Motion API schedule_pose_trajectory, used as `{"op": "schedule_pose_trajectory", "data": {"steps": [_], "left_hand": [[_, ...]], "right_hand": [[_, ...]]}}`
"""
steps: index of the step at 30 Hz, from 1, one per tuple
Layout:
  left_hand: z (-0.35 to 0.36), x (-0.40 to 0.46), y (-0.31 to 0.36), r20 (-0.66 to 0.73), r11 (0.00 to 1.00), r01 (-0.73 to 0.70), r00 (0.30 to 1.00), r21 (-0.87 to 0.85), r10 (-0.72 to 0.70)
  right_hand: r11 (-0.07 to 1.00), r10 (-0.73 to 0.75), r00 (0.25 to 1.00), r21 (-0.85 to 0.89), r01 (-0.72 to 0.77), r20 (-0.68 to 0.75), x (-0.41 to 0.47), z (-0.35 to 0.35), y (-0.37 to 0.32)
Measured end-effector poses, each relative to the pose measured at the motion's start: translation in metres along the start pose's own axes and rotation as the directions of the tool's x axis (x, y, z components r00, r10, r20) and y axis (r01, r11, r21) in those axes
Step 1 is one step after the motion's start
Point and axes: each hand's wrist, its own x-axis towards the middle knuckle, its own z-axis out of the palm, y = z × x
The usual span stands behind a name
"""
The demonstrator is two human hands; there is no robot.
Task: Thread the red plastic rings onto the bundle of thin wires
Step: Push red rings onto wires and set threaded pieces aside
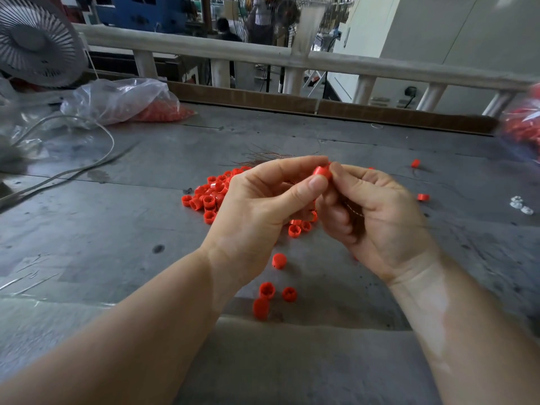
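At frame centre, the left hand (263, 206) pinches a red ring (321, 172) between thumb and forefinger; the right hand (377, 211) meets it, fingers curled round thin wires (355, 211) that are mostly hidden. Both hands cover much of the ring pile (209, 197) on the grey tabletop (102, 229). Loose wires (268, 156) lie beyond. Upper left: fan (35, 42), plastic bag (122, 100), cable (73, 171).

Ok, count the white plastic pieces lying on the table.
3: a tight cluster of white plastic pieces at the table's right side, past the right hand. Blur may hide more.
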Motion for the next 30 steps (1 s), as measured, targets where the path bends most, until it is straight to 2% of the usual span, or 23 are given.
{"op": "schedule_pose_trajectory", "data": {"steps": [5, 11, 15, 18, 20, 23, 25, 30], "left_hand": [[0.001, 0.0, -0.001, -0.023, 0.999, -0.034, 0.999, 0.025, 0.035], [0.0, 0.0, -0.002, -0.031, 0.984, -0.096, 0.994, 0.147, 0.102], [-0.004, 0.003, -0.006, -0.154, 0.997, -0.021, 0.988, 0.079, 0.033], [-0.007, 0.004, -0.008, -0.165, 0.997, 0.041, 0.986, 0.067, -0.029], [-0.007, 0.004, -0.01, -0.164, 0.995, 0.061, 0.985, 0.083, -0.047], [-0.009, 0.006, -0.011, -0.21, 0.993, 0.087, 0.975, 0.081, -0.069], [-0.01, 0.007, -0.011, -0.242, 0.992, 0.113, 0.965, 0.056, -0.097], [-0.01, 0.006, -0.012, -0.238, 0.99, 0.134, 0.964, 0.05, -0.118]], "right_hand": [[1.0, 0.01, 0.999, -0.004, -0.01, 0.043, 0.001, 0.0, 0.002], [0.998, 0.028, 1.0, -0.061, -0.028, 0.001, 0.002, 0.0, 0.005], [0.991, -0.02, 0.997, -0.13, 0.011, -0.069, 0.003, -0.002, 0.007], [0.991, -0.074, 0.994, -0.118, 0.065, -0.077, 0.004, -0.003, 0.006], [0.979, -0.127, 0.982, -0.176, 0.102, -0.139, 0.004, -0.002, 0.007], [0.972, -0.155, 0.931, -0.217, 0.085, -0.331, 0.007, -0.007, 0.008], [0.981, -0.134, 0.903, -0.183, 0.063, -0.408, 0.008, -0.012, 0.006], [0.997, -0.069, 0.879, -0.018, 0.069, -0.471, 0.009, -0.018, 0.001]]}}
